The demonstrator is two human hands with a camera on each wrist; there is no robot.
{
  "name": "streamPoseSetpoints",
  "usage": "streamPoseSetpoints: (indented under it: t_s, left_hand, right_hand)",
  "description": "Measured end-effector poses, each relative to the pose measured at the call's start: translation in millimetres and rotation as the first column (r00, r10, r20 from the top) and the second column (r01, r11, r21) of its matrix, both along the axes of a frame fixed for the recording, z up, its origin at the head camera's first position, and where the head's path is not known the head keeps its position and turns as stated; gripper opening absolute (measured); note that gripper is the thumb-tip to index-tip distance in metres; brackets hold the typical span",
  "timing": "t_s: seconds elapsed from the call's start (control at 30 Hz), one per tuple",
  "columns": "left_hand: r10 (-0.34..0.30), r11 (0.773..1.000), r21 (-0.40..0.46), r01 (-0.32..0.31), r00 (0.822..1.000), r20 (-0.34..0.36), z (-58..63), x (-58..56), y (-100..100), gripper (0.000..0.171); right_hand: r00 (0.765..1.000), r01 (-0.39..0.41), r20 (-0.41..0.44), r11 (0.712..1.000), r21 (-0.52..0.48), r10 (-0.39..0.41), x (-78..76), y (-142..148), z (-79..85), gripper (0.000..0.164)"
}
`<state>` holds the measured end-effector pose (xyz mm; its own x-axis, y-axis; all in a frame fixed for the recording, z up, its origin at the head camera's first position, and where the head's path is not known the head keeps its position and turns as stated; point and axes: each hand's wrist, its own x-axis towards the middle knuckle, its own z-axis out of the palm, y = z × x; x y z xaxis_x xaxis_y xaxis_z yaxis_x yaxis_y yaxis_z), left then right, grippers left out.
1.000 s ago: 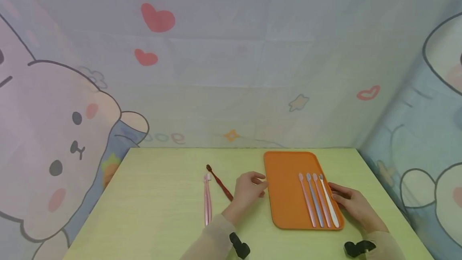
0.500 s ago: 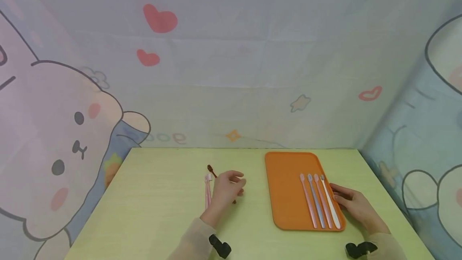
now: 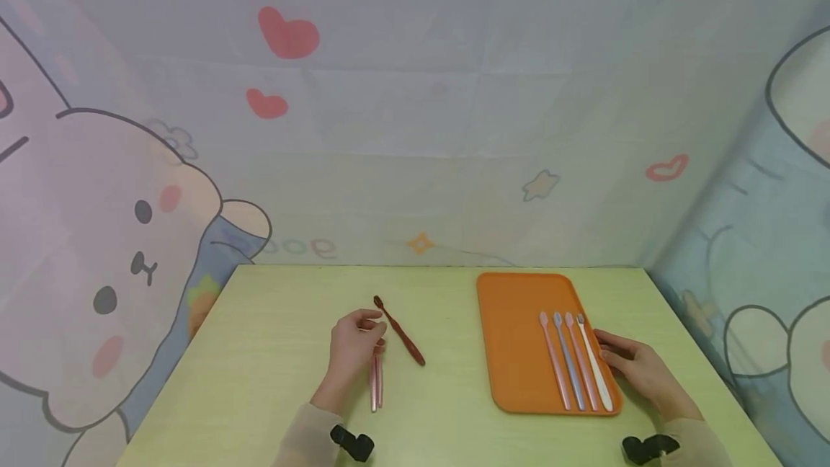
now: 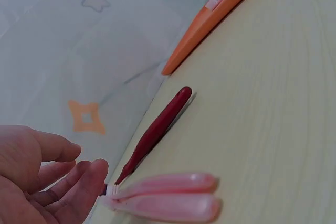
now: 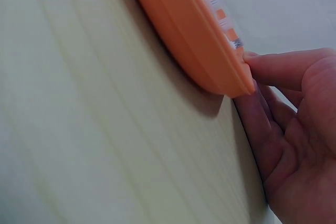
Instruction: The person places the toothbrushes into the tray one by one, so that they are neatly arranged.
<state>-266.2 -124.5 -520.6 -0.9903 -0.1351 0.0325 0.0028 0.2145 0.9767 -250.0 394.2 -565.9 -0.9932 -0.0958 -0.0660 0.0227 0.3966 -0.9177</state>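
My left hand [image 3: 353, 344] hovers over the head ends of two pink toothbrushes [image 3: 377, 384], its fingers loosely bent with nothing between them. In the left wrist view the fingertips are right by the heads of these pink toothbrushes [image 4: 173, 205], which lie side by side. Just right of them, a dark red toothbrush [image 3: 403, 337] lies slanted on the table. My right hand [image 3: 642, 370] holds the right edge of an orange tray [image 3: 512, 344]; the right wrist view has the thumb on the tray's rim and the other fingers against its outer side.
On the tray's right half several toothbrushes lie in a row: a pink one [image 3: 554, 362], a blue one [image 3: 568, 362], another pink one [image 3: 583, 362] and a white one [image 3: 596, 366]. The pale yellow table [image 3: 272, 366] ends at a printed cloth backdrop [image 3: 415, 128].
My left hand has moved left from beside the tray, past the dark red toothbrush, to the pink toothbrushes. My right hand stays at the tray's edge.
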Motion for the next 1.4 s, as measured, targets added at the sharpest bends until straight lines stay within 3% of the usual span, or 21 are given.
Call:
streamPoseSetpoints:
  t_s: [0.23, 0.57, 0.83, 1.4]
  left_hand:
    - [0.029, 0.998, -0.059, -0.026, 0.998, 0.05, -7.6, 4.9, -22.5, 0.023]
    - [-0.02, 0.998, -0.057, 0.03, 0.986, 0.164, -11.5, 16.2, -32.6, 0.03]
    - [-0.078, 0.994, -0.061, 0.091, 0.979, 0.186, -11.3, 20.6, -34.7, 0.037]
    - [-0.109, 0.99, -0.068, 0.124, 0.976, 0.191, -15.4, 16.9, -38.7, 0.049]
  right_hand:
    - [1.0, -0.009, -0.017, 1.0, 0.003, 0.009, -1.5, 3.0, -2.0, 0.06]
    - [1.0, -0.007, -0.004, 1.0, -0.024, 0.006, -0.3, 4.4, -1.9, 0.061]
    - [1.0, 0.003, 0.003, 1.0, -0.014, -0.003, 0.6, 2.1, -2.8, 0.06]
    - [1.0, -0.008, -0.019, 1.0, -0.017, 0.007, -2.0, 2.3, -5.4, 0.06]
